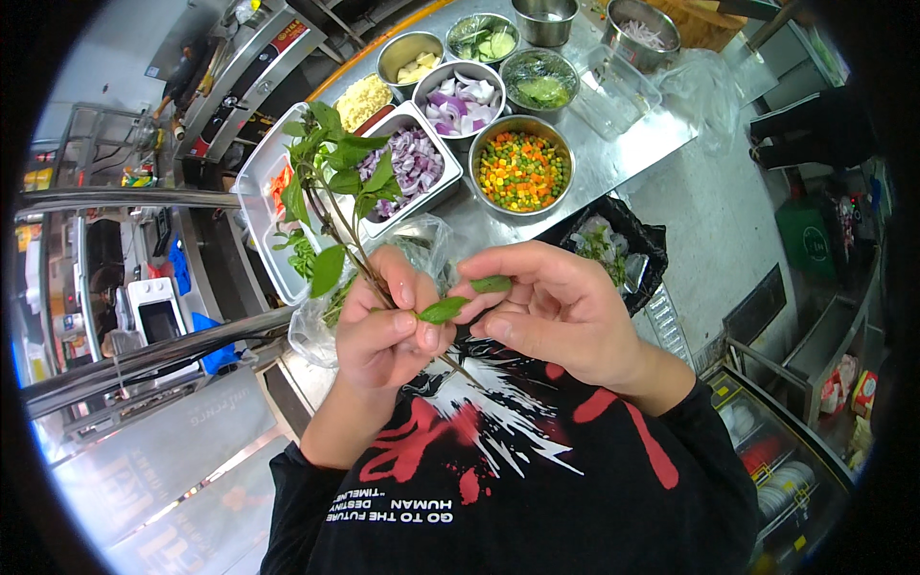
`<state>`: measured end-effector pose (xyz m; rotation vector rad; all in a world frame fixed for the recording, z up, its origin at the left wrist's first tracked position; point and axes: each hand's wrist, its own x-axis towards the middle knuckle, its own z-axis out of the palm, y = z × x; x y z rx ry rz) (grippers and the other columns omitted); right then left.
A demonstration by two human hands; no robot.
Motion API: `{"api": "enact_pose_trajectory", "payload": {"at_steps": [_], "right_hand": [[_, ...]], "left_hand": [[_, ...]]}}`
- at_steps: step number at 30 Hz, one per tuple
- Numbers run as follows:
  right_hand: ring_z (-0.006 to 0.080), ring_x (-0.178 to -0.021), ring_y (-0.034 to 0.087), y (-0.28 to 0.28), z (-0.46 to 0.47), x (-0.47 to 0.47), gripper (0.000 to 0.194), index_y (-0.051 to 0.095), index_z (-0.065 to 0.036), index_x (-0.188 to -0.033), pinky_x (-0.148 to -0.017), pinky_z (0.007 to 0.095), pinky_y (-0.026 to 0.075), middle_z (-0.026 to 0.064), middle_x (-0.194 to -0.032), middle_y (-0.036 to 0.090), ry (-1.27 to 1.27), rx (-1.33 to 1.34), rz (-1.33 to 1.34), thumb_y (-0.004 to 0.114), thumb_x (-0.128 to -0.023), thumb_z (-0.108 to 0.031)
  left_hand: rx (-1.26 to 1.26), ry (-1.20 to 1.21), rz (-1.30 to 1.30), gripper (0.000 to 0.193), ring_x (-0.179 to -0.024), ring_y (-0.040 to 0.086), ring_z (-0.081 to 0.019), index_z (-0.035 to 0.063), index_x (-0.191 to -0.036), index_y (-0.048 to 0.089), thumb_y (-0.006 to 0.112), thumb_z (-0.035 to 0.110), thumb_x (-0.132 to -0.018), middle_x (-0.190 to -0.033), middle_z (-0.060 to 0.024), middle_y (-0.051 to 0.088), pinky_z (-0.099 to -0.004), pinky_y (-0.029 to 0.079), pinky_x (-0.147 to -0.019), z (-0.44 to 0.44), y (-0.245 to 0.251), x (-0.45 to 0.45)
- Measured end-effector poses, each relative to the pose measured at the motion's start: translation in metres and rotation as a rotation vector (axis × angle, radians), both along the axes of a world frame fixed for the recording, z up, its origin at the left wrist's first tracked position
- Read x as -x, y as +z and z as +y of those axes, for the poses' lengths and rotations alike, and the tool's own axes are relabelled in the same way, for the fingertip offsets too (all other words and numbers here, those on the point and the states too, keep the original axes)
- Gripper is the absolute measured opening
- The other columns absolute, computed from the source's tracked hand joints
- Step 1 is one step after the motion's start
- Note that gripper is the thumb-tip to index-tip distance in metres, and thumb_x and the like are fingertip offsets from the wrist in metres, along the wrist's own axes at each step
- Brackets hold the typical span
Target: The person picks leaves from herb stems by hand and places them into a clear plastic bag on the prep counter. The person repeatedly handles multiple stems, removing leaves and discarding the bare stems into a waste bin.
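Observation:
My left hand [392, 305] grips the dark stems of a leafy green herb sprig [352, 241], pinched between thumb and fingers. The sprig's leafy top leans up and away, and a thin stem end sticks out below the hand toward my shirt. By the left thumb, a single green leaf [442, 310] points at my right fingertips. My right hand [553, 309] is curved close by, thumb apart from the index finger. Between its fingers lies another small leaf [491, 284]. Under the left hand, a clear plastic bag [316, 338] holds green stems and is partly hidden.
On the steel table [632, 154] stand a bowl of mixed vegetables [523, 172], a bowl of onion pieces [460, 100], a container of diced onion [413, 172] and a white tub [277, 269]. A black-lined bin [640, 244] with green scraps is below the table edge.

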<state>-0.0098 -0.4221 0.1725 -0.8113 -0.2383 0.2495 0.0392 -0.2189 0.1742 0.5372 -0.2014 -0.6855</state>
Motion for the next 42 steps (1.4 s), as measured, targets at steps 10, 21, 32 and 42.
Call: {"api": "enact_pose_trajectory", "payload": {"at_steps": [10, 21, 32, 42], "right_hand": [[0.0047, -0.079, 0.059, 0.004, 0.007, -0.008, 0.017, 0.060, 0.002, -0.106, -0.068, 0.0205, 0.048, 0.0015, -0.089, 0.065, 0.073, 0.207, 0.125, 0.067, -0.092, -0.006], [0.0053, -0.067, 0.056, -0.001, 0.010, -0.008, 0.013, 0.061, 0.000, -0.102, -0.058, 0.0207, 0.046, 0.0016, -0.089, 0.060, 0.096, 0.203, 0.156, 0.064, -0.090, 0.001], [0.0038, -0.073, 0.056, -0.004, 0.006, -0.010, 0.017, 0.062, 0.001, -0.107, -0.063, 0.0188, 0.045, 0.0002, -0.086, 0.060, 0.087, 0.155, 0.211, 0.065, -0.091, -0.006], [0.0174, -0.091, 0.065, -0.003, -0.003, -0.011, 0.051, 0.035, 0.000, -0.141, -0.082, 0.0287, 0.053, 0.0139, -0.104, 0.066, -0.214, 0.403, -0.174, 0.053, -0.093, 0.008]], "left_hand": [[-0.266, 0.087, -0.129, 0.020, -0.067, 0.057, -0.0141, 0.0051, -0.100, 0.047, 0.063, 0.006, -0.088, -0.082, -0.0134, 0.062, -0.0225, 0.041, -0.054, 0.000, 0.003, 0.005], [-0.272, 0.100, -0.094, 0.021, -0.066, 0.056, -0.0139, 0.0053, -0.100, 0.047, 0.064, 0.007, -0.088, -0.083, -0.0132, 0.062, -0.0234, 0.041, -0.054, 0.008, 0.004, 0.002], [-0.317, 0.108, -0.135, 0.020, -0.069, 0.056, -0.0140, 0.0036, -0.102, 0.049, 0.063, 0.006, -0.089, -0.082, -0.0116, 0.061, -0.0240, 0.043, -0.058, 0.007, 0.004, 0.001], [-0.566, 0.198, -0.144, 0.021, -0.072, 0.059, -0.0103, 0.0023, -0.097, 0.060, 0.074, 0.005, -0.082, -0.089, -0.0051, 0.062, -0.0218, 0.046, -0.062, 0.002, 0.002, 0.003]]}}
